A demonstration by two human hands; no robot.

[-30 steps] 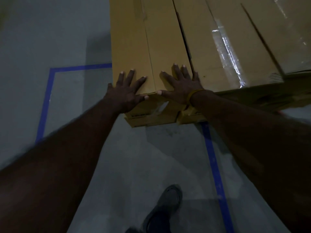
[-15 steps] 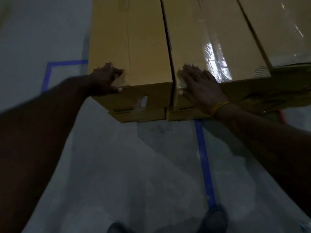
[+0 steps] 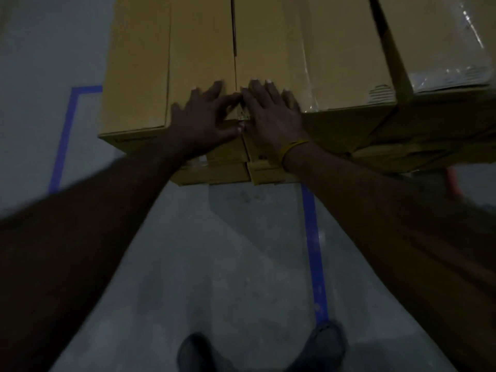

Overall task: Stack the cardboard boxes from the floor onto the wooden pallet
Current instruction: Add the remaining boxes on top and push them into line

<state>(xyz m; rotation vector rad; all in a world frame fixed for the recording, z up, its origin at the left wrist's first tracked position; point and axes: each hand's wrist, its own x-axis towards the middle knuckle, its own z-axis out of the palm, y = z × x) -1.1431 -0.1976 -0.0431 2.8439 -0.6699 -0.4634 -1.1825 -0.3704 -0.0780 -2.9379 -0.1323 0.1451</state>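
Head view, read from the left. First, grey floor (image 3: 32,76) with a blue tape line (image 3: 64,138) bent into a corner, likely the outline of a bay for the stack.

Next, the left cardboard box (image 3: 166,63), on the top layer, flush against its neighbour along a narrow seam. Underneath, lower boxes (image 3: 214,173) with their front faces a little proud of the upper ones. Wooden pallet hidden beneath the load, so not to be confirmed from this angle.

Then the left hand (image 3: 204,116): released, fingers spread, grasping nothing. Laid over the near top edge of the left cardboard box close to the seam, thumb down on the front face. Placed that way, probably, for pushing rather than lifting.

Right beside it, almost touching, the right hand (image 3: 271,114): also released, fingers straight and flat on the top of the right cardboard box (image 3: 308,63), a yellow wristband (image 3: 294,147) at the wrist. Both palms at the seam, so most likely nudging the pair level and tight, closing any gap before another layer.

Farther right, a third box (image 3: 442,44) with glossy clear tape, set at a slight angle to the other two. Below that, something orange (image 3: 452,181) at the floor, too dim to identify.

Lower down, a second blue tape line (image 3: 312,251) running from under the stack toward a pair of dark shoes (image 3: 324,342), planted close in for reach. No boxes visible on the floor within this view; share of the job left not to be judged from here.
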